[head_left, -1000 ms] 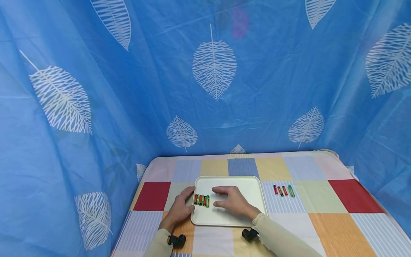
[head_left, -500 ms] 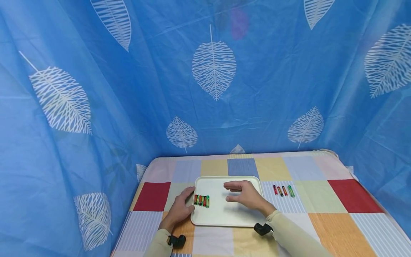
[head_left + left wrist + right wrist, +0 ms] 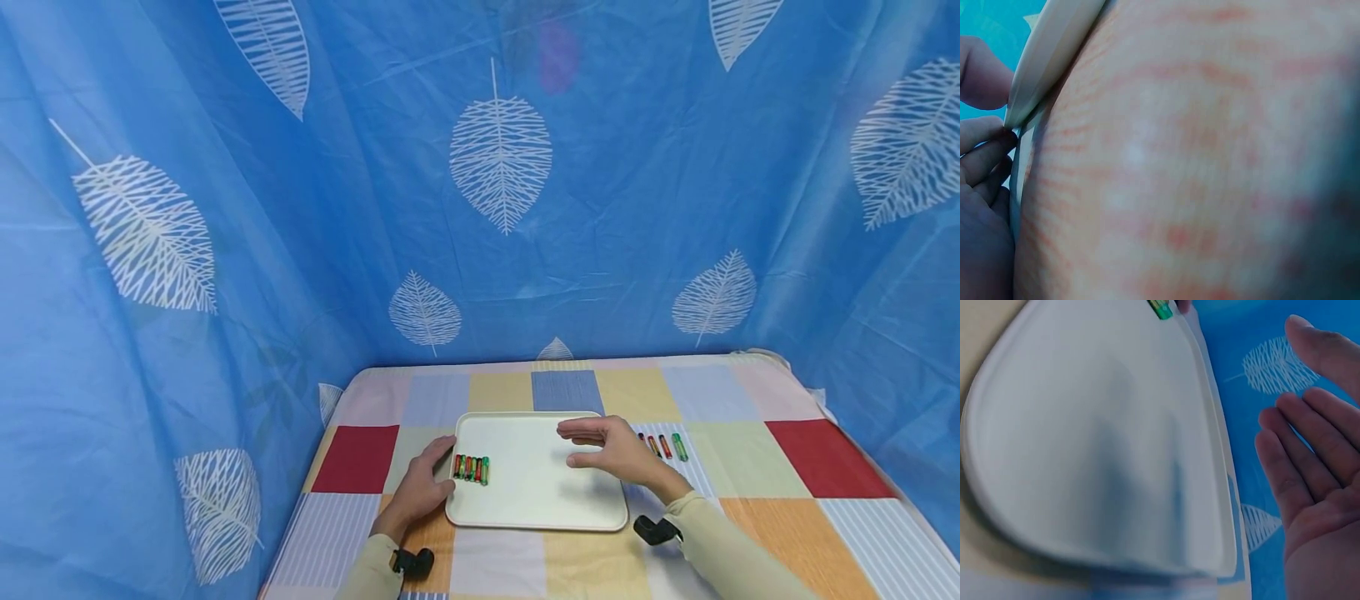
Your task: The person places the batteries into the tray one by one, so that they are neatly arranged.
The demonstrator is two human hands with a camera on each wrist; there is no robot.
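Observation:
In the head view, a row of several red and green batteries (image 3: 471, 469) lies side by side at the left end of a cream rectangular tray (image 3: 525, 508). My left hand (image 3: 417, 486) rests along the tray's left rim, its thumb and fingers spread apart, the fingertips right at the rim. Over the tray's right side hovers my right hand (image 3: 618, 450), empty, fingers straight and thumb apart. Right of it, more red, black and green batteries (image 3: 679, 447) lie on the tablecloth, partly hidden behind this hand. The right wrist view shows its open palm (image 3: 1316, 462) beside the tray.
A patchwork cloth (image 3: 757, 458) covers the table. Blue curtains (image 3: 600, 208) with white leaf prints hang behind it and on both sides. Small black cameras (image 3: 656, 531) are strapped to both wrists.
My right hand has moved rightward, away from the row of batteries in the tray and toward those on the cloth. My left hand stays on the rim.

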